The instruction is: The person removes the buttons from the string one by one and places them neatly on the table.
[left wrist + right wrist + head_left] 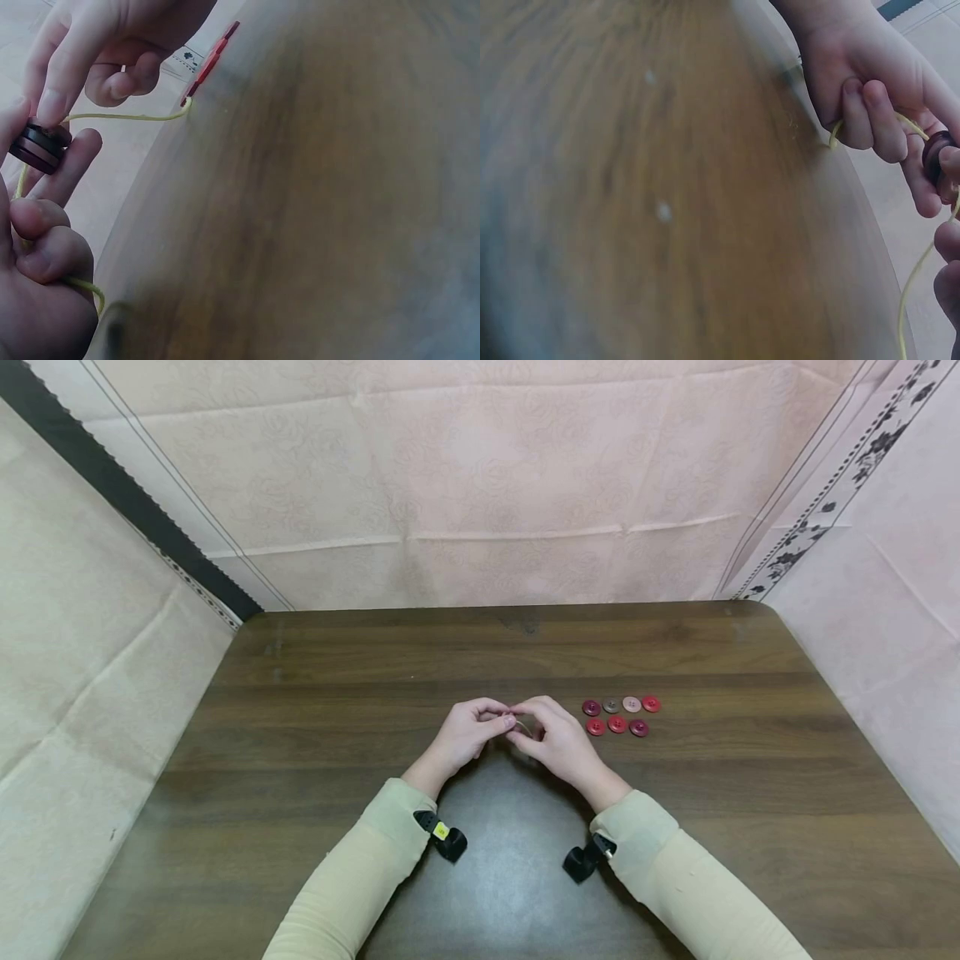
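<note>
My left hand (pixel 461 739) pinches a small stack of dark buttons (pixel 36 148) between thumb and fingers. Through the stack runs a thin yellow cord (pixel 127 117), whose other stretch passes under the curled lower fingers of the left hand and hangs out below them. My right hand (pixel 553 743) meets the left over the middle of the table, its thumb and forefinger pinching at the stack from the other side. A dark red button (pixel 934 154) shows between the fingertips in the right wrist view. The hands' fingers partly hide the stack.
Right of the hands, several loose buttons lie in two rows on the wooden table (pixel 337 693): a grey one (pixel 611 704), a pale pink one (pixel 632 704), and red (pixel 651 703) and maroon (pixel 639 727) ones. Pale cloth (pixel 487 468) hangs behind the table.
</note>
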A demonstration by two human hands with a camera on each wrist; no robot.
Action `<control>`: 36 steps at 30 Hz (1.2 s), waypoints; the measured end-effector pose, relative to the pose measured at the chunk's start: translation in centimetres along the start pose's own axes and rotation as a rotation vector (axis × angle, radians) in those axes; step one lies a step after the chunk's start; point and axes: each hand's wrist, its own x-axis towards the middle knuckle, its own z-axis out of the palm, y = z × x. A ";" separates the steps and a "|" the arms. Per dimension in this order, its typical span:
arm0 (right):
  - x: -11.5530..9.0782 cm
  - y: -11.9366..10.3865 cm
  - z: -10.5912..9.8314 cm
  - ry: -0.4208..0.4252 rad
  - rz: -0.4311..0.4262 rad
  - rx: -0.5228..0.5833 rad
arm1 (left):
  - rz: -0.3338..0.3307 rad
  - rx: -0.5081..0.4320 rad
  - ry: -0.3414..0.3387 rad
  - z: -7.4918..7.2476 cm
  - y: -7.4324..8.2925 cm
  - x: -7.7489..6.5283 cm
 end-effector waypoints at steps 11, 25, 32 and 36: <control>-0.2 -0.2 -0.3 -0.012 0.053 0.014 | -0.022 -0.013 -0.010 0.1 0.2 0.0; -1.0 1.2 -1.5 -0.003 0.109 0.006 | -0.015 -0.019 -0.005 -0.1 0.0 0.1; -1.2 1.4 -2.2 -0.001 0.182 0.029 | 0.013 -0.001 0.011 0.0 0.0 0.1; -1.3 1.7 -2.7 -0.005 0.219 0.031 | 0.013 -0.005 0.026 0.0 0.0 0.1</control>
